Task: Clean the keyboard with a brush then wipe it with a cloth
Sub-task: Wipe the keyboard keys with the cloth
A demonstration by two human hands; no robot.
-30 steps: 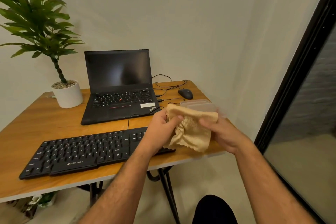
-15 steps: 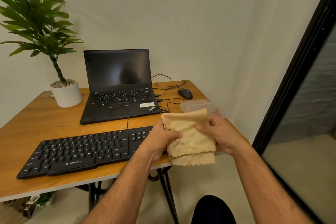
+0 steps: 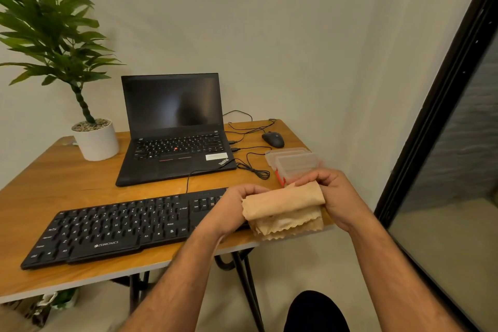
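Observation:
A black keyboard (image 3: 113, 226) lies along the front of the wooden table (image 3: 54, 183). Both hands hold a folded tan cloth (image 3: 285, 207) just above the keyboard's right end. My left hand (image 3: 229, 210) grips the cloth's left side and covers the keyboard's number pad. On the cloth's right side my right hand (image 3: 336, 197) has its fingers curled over the top fold. The cloth's scalloped edges hang down past the table's front edge. No brush is visible.
A black laptop (image 3: 175, 129) stands open behind the keyboard. A potted plant (image 3: 94, 137) sits at the back left. A mouse (image 3: 273, 139) and cables lie at the back right, with a clear plastic box (image 3: 293, 163) beside my right hand. A dark door frame (image 3: 444, 89) runs along the right.
The cloth has gone from a bunched, hanging shape to a flatter horizontal fold. Both hands have dropped slightly toward the keyboard's right end.

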